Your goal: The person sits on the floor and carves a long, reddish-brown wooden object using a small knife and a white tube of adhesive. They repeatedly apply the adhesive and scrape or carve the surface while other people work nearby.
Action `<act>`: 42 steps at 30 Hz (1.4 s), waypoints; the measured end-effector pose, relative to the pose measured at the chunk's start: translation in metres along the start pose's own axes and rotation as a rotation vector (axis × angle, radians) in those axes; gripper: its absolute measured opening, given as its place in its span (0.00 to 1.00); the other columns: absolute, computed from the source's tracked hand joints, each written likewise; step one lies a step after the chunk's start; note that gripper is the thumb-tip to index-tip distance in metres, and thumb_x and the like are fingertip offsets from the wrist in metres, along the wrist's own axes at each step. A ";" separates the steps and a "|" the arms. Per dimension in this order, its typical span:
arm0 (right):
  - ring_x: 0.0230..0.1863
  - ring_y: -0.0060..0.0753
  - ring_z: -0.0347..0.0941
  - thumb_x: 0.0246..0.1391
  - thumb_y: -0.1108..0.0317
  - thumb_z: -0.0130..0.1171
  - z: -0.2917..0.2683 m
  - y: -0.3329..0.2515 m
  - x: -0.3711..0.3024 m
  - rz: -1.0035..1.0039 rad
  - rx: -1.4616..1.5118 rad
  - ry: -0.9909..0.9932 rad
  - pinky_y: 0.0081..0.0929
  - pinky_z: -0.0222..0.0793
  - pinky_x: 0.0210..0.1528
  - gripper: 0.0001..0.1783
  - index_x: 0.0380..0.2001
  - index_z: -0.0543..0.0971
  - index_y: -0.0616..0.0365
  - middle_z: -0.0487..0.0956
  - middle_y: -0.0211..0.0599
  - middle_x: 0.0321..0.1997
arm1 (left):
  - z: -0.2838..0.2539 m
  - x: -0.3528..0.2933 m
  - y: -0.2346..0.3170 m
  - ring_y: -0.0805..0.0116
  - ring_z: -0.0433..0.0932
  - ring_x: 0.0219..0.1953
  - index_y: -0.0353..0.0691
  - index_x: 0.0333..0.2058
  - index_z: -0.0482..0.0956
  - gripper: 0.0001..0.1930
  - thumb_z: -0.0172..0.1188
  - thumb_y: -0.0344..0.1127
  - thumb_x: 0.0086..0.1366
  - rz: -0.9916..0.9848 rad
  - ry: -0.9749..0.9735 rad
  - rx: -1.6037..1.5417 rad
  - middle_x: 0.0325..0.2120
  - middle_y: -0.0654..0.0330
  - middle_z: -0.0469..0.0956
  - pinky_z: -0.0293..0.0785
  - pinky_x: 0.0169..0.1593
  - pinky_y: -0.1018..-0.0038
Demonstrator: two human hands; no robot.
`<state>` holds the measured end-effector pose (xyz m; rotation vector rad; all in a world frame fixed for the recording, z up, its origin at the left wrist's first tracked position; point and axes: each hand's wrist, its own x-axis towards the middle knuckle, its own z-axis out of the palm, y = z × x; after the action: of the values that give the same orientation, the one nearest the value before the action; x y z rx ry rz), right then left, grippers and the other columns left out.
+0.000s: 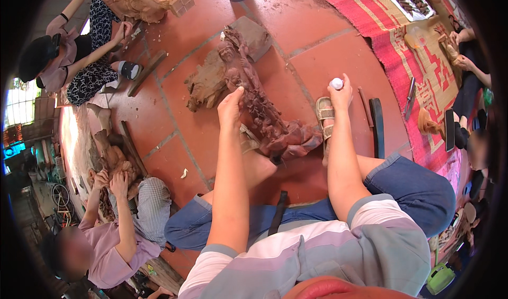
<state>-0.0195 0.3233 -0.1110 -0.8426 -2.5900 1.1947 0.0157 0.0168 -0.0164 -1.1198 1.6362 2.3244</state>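
A reddish-brown carved wooden statue (248,85) leans in front of me, its broad base near my feet. The upper end lies by a flat wooden block (253,39) and a rough lump of wood (205,82). My left hand (232,107) is closed at the statue's left side, thumb on top; the other fingers are mostly hidden. Away from the statue, above my sandalled right foot (325,114), my right hand (341,94) is closed around a small white rounded object (337,83), perhaps a little bottle.
On the right lie a thin brown stick (365,106) and a dark flat bar (377,127). Beyond them is a red patterned mat (389,50) with a tray of tools (420,13). People carve wood at left (119,185), upper left (69,61) and right (468,61).
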 end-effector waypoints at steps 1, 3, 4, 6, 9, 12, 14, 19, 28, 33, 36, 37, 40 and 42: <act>0.50 0.43 0.64 0.32 0.66 0.65 0.002 0.001 0.003 -0.012 -0.017 -0.004 0.38 0.58 0.52 0.33 0.48 0.69 0.50 0.69 0.41 0.48 | 0.001 0.000 -0.001 0.86 0.63 0.17 0.41 0.25 0.77 0.08 0.64 0.38 0.51 -0.004 0.017 0.005 0.18 0.72 0.72 0.55 0.19 0.88; 0.42 0.38 0.71 0.33 0.65 0.67 0.006 0.003 0.010 -0.035 -0.051 -0.011 0.32 0.66 0.45 0.29 0.45 0.71 0.51 0.71 0.41 0.45 | 0.003 0.000 0.000 0.86 0.63 0.17 0.41 0.24 0.77 0.08 0.64 0.38 0.52 -0.005 0.016 0.016 0.17 0.72 0.71 0.54 0.18 0.88; 0.40 0.36 0.71 0.34 0.65 0.66 0.007 -0.001 0.008 -0.057 0.017 -0.020 0.30 0.66 0.43 0.27 0.43 0.72 0.52 0.72 0.39 0.43 | 0.001 0.000 0.000 0.86 0.63 0.16 0.41 0.24 0.77 0.08 0.64 0.38 0.52 -0.003 0.006 0.022 0.17 0.72 0.71 0.54 0.18 0.88; 0.36 0.31 0.72 0.37 0.65 0.65 0.004 -0.024 0.003 -0.099 0.154 -0.043 0.27 0.67 0.40 0.21 0.39 0.73 0.54 0.74 0.37 0.40 | -0.002 0.000 0.000 0.86 0.62 0.16 0.42 0.24 0.77 0.08 0.64 0.39 0.52 0.004 0.000 0.021 0.17 0.72 0.71 0.53 0.18 0.88; 0.36 0.27 0.70 0.39 0.68 0.63 0.000 -0.077 -0.008 -0.167 0.414 -0.244 0.23 0.67 0.38 0.19 0.38 0.72 0.55 0.74 0.35 0.36 | -0.003 0.000 -0.002 0.86 0.62 0.15 0.42 0.24 0.77 0.08 0.64 0.39 0.51 0.011 -0.007 0.007 0.17 0.72 0.71 0.53 0.17 0.89; 0.35 0.25 0.69 0.40 0.67 0.63 0.007 -0.120 -0.017 -0.216 0.552 -0.350 0.23 0.67 0.37 0.21 0.40 0.70 0.57 0.74 0.34 0.35 | -0.003 0.000 -0.002 0.86 0.62 0.15 0.42 0.23 0.77 0.08 0.64 0.39 0.51 0.023 -0.016 0.009 0.17 0.72 0.72 0.53 0.17 0.89; 0.36 0.26 0.70 0.40 0.66 0.64 0.010 -0.141 -0.025 -0.293 0.544 -0.390 0.23 0.66 0.37 0.23 0.41 0.69 0.57 0.74 0.36 0.35 | -0.001 -0.001 -0.001 0.86 0.63 0.15 0.42 0.24 0.77 0.08 0.64 0.38 0.51 0.014 0.003 0.015 0.17 0.72 0.72 0.53 0.17 0.89; 0.34 0.25 0.72 0.37 0.64 0.67 0.021 -0.152 -0.045 -0.373 0.525 -0.539 0.23 0.67 0.36 0.22 0.37 0.72 0.57 0.77 0.36 0.32 | 0.004 -0.002 0.001 0.83 0.64 0.16 0.41 0.22 0.72 0.09 0.62 0.38 0.53 0.023 -0.011 0.006 0.17 0.69 0.69 0.52 0.12 0.87; 0.30 0.23 0.71 0.36 0.61 0.68 0.011 -0.167 -0.071 -0.527 0.414 -0.617 0.21 0.67 0.33 0.18 0.31 0.76 0.57 0.76 0.31 0.29 | 0.001 0.000 -0.001 0.84 0.63 0.15 0.40 0.24 0.73 0.09 0.61 0.37 0.54 0.026 -0.035 -0.016 0.18 0.69 0.69 0.51 0.11 0.89; 0.31 0.30 0.72 0.33 0.61 0.69 0.014 -0.167 -0.072 -0.649 0.352 -0.539 0.24 0.67 0.34 0.18 0.29 0.76 0.57 0.76 0.35 0.29 | 0.003 -0.003 0.002 0.85 0.64 0.16 0.41 0.24 0.75 0.09 0.62 0.38 0.53 0.014 -0.018 0.009 0.18 0.70 0.71 0.52 0.14 0.89; 0.31 0.32 0.72 0.32 0.61 0.69 0.014 -0.168 -0.071 -0.660 0.340 -0.532 0.25 0.67 0.34 0.18 0.28 0.76 0.57 0.75 0.36 0.29 | 0.002 -0.003 0.001 0.86 0.64 0.16 0.40 0.24 0.76 0.09 0.63 0.38 0.52 0.012 -0.004 0.010 0.18 0.70 0.72 0.53 0.16 0.90; 0.31 0.32 0.72 0.32 0.61 0.69 0.013 -0.168 -0.071 -0.665 0.336 -0.528 0.25 0.67 0.34 0.18 0.28 0.76 0.57 0.75 0.36 0.28 | 0.002 -0.003 0.002 0.85 0.64 0.16 0.41 0.24 0.75 0.09 0.63 0.38 0.53 0.009 -0.003 0.014 0.19 0.70 0.71 0.53 0.15 0.89; 0.31 0.33 0.71 0.32 0.61 0.69 0.013 -0.168 -0.072 -0.659 0.333 -0.533 0.26 0.66 0.34 0.18 0.28 0.76 0.57 0.75 0.36 0.28 | 0.001 -0.002 0.001 0.84 0.65 0.17 0.42 0.24 0.74 0.09 0.62 0.38 0.53 0.009 -0.018 0.008 0.19 0.69 0.71 0.52 0.13 0.89; 0.31 0.33 0.71 0.33 0.61 0.69 0.013 -0.169 -0.072 -0.667 0.332 -0.536 0.26 0.66 0.34 0.18 0.28 0.76 0.58 0.74 0.36 0.29 | -0.002 0.000 -0.002 0.85 0.64 0.16 0.42 0.24 0.75 0.09 0.63 0.38 0.53 0.013 -0.026 -0.004 0.18 0.70 0.71 0.52 0.14 0.89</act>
<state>-0.0359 0.1868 0.0114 0.4424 -2.5567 1.6827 0.0174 0.0162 -0.0178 -1.0779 1.6353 2.3408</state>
